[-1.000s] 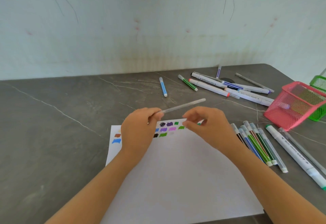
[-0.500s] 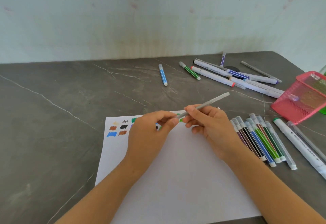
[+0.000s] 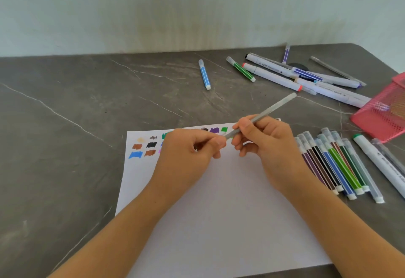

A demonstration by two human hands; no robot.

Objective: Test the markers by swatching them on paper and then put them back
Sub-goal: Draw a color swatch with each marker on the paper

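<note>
A white sheet of paper (image 3: 230, 212) lies on the grey table, with several colour swatches (image 3: 142, 148) along its far edge. My right hand (image 3: 269, 148) grips a thin grey marker (image 3: 271, 109) that slants up to the right above the paper's far edge. My left hand (image 3: 188, 155) pinches the marker's lower end, likely its cap, at its fingertips. The marker's tip is hidden between the two hands.
A row of several striped markers (image 3: 337, 163) lies right of the paper, with a thick white marker (image 3: 381, 166) beside it. A pink mesh basket (image 3: 383, 113) lies at the right edge. Loose markers (image 3: 285, 74) and a blue one (image 3: 204, 75) lie at the back.
The grey marker passed from my left hand's grip into my right hand's. Both hands came together over the paper's far edge, and the marker now slants more steeply.
</note>
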